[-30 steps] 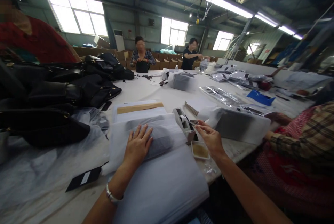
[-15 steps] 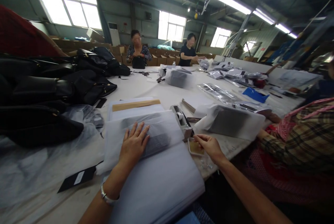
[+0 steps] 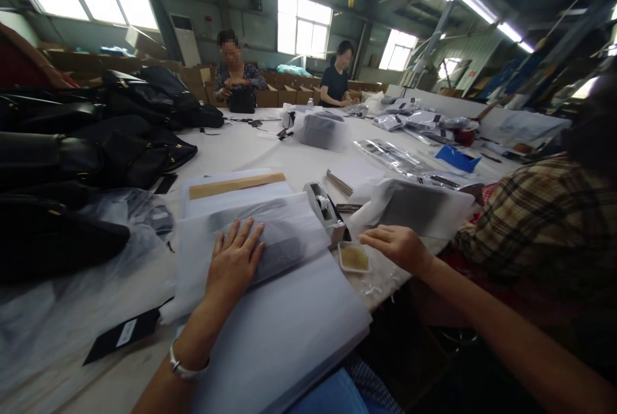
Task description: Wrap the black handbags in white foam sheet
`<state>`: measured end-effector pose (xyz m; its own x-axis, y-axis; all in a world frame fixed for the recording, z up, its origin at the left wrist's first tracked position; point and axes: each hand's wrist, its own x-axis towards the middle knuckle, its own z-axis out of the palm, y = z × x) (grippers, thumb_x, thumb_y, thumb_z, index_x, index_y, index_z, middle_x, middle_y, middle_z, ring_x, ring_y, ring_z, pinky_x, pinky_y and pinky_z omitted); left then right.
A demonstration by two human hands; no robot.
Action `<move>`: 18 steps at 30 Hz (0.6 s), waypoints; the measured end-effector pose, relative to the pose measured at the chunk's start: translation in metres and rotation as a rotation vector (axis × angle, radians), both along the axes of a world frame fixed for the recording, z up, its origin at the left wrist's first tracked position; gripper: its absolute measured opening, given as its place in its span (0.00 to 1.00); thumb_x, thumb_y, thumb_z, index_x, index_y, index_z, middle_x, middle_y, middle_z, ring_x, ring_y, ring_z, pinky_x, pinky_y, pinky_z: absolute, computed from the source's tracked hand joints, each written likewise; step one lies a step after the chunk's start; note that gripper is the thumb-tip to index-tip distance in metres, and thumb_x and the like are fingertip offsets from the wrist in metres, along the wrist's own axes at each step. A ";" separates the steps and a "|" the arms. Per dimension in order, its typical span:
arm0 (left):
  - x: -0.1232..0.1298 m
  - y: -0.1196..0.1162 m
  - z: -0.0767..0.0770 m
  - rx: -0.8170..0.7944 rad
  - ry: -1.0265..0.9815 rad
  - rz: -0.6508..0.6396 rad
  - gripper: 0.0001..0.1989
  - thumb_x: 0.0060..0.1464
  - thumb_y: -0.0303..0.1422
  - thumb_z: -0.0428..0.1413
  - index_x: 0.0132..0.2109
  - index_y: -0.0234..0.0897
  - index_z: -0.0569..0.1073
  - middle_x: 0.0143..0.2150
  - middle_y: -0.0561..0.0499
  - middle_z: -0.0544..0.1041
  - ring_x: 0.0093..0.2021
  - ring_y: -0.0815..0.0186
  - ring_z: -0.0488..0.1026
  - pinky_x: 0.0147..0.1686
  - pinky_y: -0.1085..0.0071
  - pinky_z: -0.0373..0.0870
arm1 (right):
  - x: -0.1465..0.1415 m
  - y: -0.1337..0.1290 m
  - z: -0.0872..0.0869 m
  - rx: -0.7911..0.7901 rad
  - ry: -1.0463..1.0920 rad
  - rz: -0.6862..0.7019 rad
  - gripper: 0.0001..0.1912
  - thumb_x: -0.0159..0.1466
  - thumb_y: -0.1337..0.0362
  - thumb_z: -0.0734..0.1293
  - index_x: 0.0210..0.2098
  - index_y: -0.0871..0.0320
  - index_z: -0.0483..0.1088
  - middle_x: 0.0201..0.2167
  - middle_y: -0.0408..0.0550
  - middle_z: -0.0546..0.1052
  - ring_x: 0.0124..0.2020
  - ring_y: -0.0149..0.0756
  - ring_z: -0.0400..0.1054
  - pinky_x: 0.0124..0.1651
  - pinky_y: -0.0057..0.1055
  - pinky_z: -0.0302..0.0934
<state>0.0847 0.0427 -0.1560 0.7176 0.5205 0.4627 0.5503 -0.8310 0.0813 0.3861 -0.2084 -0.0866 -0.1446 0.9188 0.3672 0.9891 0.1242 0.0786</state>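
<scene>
My left hand (image 3: 236, 256) lies flat, fingers spread, on white tissue paper (image 3: 311, 218) folded over a dark flat item (image 3: 284, 248). Beneath is a stack of large white sheets (image 3: 284, 343). A black tag (image 3: 123, 335) with a white label sticks out at the left of the wrapped item. My right hand (image 3: 398, 248) is closed in a pinch, just right of a small white dish (image 3: 354, 258) with a yellowish surface inside. Whatever its fingers hold, if anything, is too small to make out. A grey tape dispenser (image 3: 328, 213) stands between the wrapped item and that hand.
Black bags (image 3: 96, 137) are heaped at left beside clear plastic (image 3: 130, 227). Another tissue-wrapped dark item (image 3: 414, 205) lies at right, near a co-worker in a plaid sleeve (image 3: 525, 208). Silver plastic packs (image 3: 395, 160) and a blue piece (image 3: 457, 157) lie beyond. Two people work across the table.
My right hand has moved right, away from the dispenser's end and the dish, uncovering the dish. My left hand stays flat on the wrapped item. The view has shifted slightly.
</scene>
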 end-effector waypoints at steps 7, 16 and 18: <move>-0.001 -0.002 0.001 -0.028 -0.020 0.005 0.22 0.65 0.39 0.47 0.64 0.45 0.65 0.68 0.50 0.62 0.69 0.50 0.55 0.63 0.44 0.57 | -0.013 0.085 0.033 -0.043 -0.074 0.348 0.12 0.70 0.64 0.61 0.46 0.50 0.76 0.37 0.44 0.81 0.34 0.32 0.72 0.35 0.28 0.61; 0.001 -0.005 0.007 -0.032 -0.016 0.025 0.21 0.65 0.37 0.49 0.64 0.46 0.65 0.68 0.50 0.62 0.69 0.51 0.55 0.62 0.45 0.60 | -0.037 0.228 0.024 -0.250 -0.059 0.485 0.16 0.68 0.53 0.63 0.30 0.53 0.75 0.27 0.44 0.78 0.29 0.31 0.70 0.29 0.28 0.51; 0.001 -0.006 0.007 -0.030 -0.012 0.026 0.22 0.65 0.36 0.49 0.64 0.46 0.65 0.68 0.50 0.62 0.69 0.50 0.55 0.62 0.44 0.61 | -0.040 0.250 0.025 -0.340 -0.070 0.478 0.15 0.66 0.52 0.64 0.29 0.53 0.75 0.28 0.43 0.78 0.29 0.32 0.70 0.28 0.27 0.50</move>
